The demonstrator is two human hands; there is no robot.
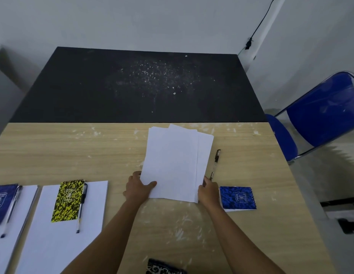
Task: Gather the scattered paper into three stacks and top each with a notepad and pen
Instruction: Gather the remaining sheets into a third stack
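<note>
Paper sheets [176, 163], loosely squared with a few corners fanning out at the far end, sit near the middle of the wooden table [93, 151], held at their near edge by both hands. The left hand [139, 187] grips the near left corner, thumb lying on top of the sheets and fingers hidden beneath. The right hand [208, 191] pinches the near right edge, fingers curled round it.

Just right of the sheets lies a loose pen [215, 164], and near the right hand a blue notepad [237, 197]. To the left, a finished stack [73, 220] carries a yellow notepad [68, 200] with a pen beside it; another stack [18, 214] at the left edge bears a blue notepad and pen.

A blue chair [326, 107] stands right of the table.
</note>
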